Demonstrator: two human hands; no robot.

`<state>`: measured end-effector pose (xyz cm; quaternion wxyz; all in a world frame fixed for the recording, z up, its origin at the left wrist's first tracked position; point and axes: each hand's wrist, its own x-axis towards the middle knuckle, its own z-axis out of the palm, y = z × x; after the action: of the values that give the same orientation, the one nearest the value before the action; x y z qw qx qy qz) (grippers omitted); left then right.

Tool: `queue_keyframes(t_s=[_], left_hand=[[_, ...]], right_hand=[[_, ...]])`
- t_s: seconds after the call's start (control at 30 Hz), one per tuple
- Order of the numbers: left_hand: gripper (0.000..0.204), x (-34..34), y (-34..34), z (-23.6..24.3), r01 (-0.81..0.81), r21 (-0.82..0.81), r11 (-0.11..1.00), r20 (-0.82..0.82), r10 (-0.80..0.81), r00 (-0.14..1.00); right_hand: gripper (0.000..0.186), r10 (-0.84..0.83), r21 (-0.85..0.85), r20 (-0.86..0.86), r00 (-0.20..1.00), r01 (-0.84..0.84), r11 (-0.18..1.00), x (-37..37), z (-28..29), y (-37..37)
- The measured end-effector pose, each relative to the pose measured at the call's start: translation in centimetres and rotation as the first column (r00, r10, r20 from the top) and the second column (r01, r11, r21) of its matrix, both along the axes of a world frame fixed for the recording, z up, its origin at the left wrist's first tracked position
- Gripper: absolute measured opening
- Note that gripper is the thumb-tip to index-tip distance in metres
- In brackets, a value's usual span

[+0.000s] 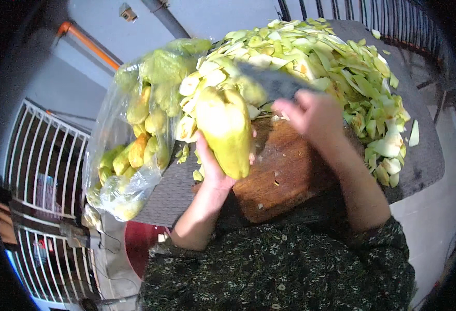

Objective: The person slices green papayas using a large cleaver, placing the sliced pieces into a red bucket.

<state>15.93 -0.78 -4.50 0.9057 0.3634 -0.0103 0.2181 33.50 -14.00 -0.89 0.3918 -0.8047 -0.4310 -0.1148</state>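
My left hand (216, 168) is wrapped round the lower part of a large pear-shaped yellow-green fruit (222, 132), holding it tilted above the edge of a wooden cutting board (285, 176). My right hand (316, 116) grips a knife, its handle hidden in the fingers. The broad dark blade (274, 81) is smeared by motion and points left, above and to the right of the fruit. Behind the blade rises a big heap of pale green slices and peel (310, 52). Small bits lie on the board.
A clear plastic bag (153, 173) of whole green and yellow fruit stands left of the board. The slices spread over a grey textured table (419, 155) and down its right side. White railings (52, 160) are at the left, dark bars (393, 20) at the far right.
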Motion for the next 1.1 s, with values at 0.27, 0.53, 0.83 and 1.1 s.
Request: queue_keyframes(t_s=[0.27,0.53,0.83,1.1], left_hand=[[0.071,0.6,2.2,-1.3,0.098,-0.111,0.989,-0.001,-0.098,0.995],[0.072,0.5,2.3,-1.2,-0.181,-0.127,0.975,-0.219,0.15,0.964],[0.076,-0.3,-0.6,2.2,0.124,-0.361,0.924,0.057,-0.111,0.992],[0.087,1.0,-2.6,1.5,-0.224,0.123,0.967,-0.214,0.246,0.945]], right_hand=[[0.059,0.092,0.169,-0.179,0.979,-0.062,0.984,-0.6,1.1,-1.1],[0.059,0.479,0.199,0.263,0.838,-0.533,0.823,-5.9,0.0,-0.6],[0.057,0.469,0.14,0.368,0.803,-0.546,0.826,-7.1,-1.5,-0.5],[0.061,-0.174,0.081,-0.137,0.975,0.186,0.979,2.9,-0.1,-0.3]])
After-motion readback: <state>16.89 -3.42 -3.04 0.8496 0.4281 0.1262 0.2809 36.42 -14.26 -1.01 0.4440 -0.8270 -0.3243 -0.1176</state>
